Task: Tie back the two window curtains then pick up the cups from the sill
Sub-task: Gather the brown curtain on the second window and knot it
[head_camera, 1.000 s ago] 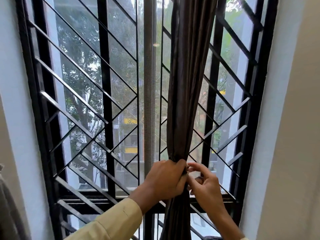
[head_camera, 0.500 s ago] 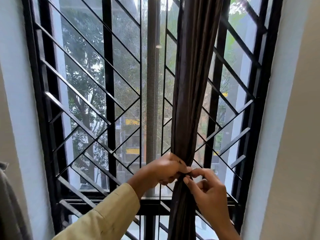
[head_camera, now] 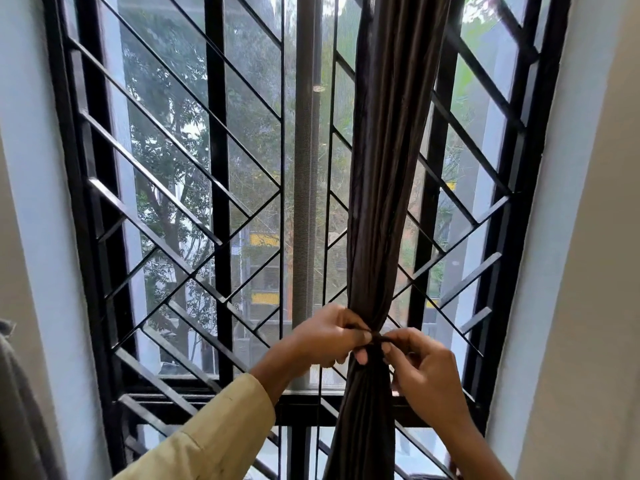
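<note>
A dark brown curtain (head_camera: 384,174) hangs gathered into one narrow bundle right of the window's middle. A thin dark tie band (head_camera: 376,337) circles the bundle at its pinched waist. My left hand (head_camera: 329,336) pinches the band's left end against the cloth. On the other side, my right hand (head_camera: 420,368) pinches the band's right end with thumb and forefinger. A grey fold of a second curtain (head_camera: 14,403) shows at the far left edge. No cups or sill are in view.
A black metal grille (head_camera: 218,188) with diagonal bars covers the window behind the curtain. A grey vertical frame post (head_camera: 304,168) runs down the centre. White wall reveals (head_camera: 568,202) flank the window on both sides. Trees and a building lie outside.
Both hands have moved apart slightly along the tie band, drawing it across the curtain's waist. The view has tilted a little, so the hands sit lower in the frame.
</note>
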